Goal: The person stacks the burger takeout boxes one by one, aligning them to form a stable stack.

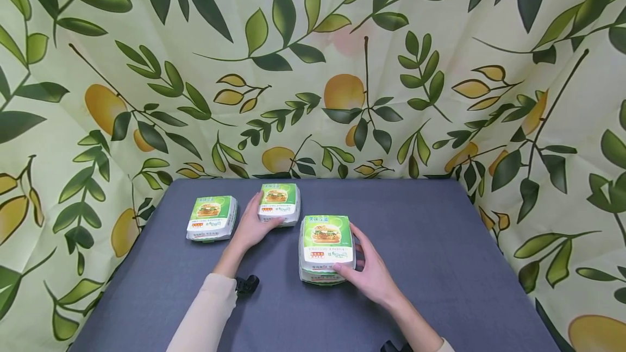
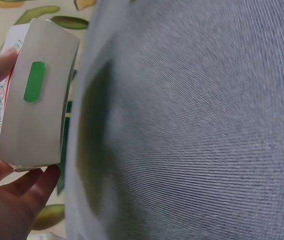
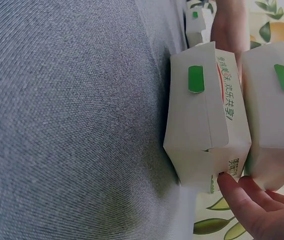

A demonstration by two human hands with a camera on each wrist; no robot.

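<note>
My left hand (image 1: 253,227) grips a white and green burger box (image 1: 279,202), thumb at its near side and fingers at its left. In the left wrist view that box (image 2: 41,120) is raised off the cloth, its shadow below. Nearer the middle, two more burger boxes are stacked. My right hand (image 1: 370,270) holds the upper box (image 1: 326,240) by its right side and near edge. The right wrist view shows the lower box (image 3: 192,120) on the table, the upper box (image 3: 272,100) over it, and fingertips (image 3: 230,186) at the seam between them.
Another burger box (image 1: 211,217) sits at the left of the grey cloth-covered table (image 1: 415,232). A leaf-and-fruit patterned curtain (image 1: 313,96) rises behind the table and along both sides. A black wrist device (image 1: 247,285) is strapped at the left sleeve.
</note>
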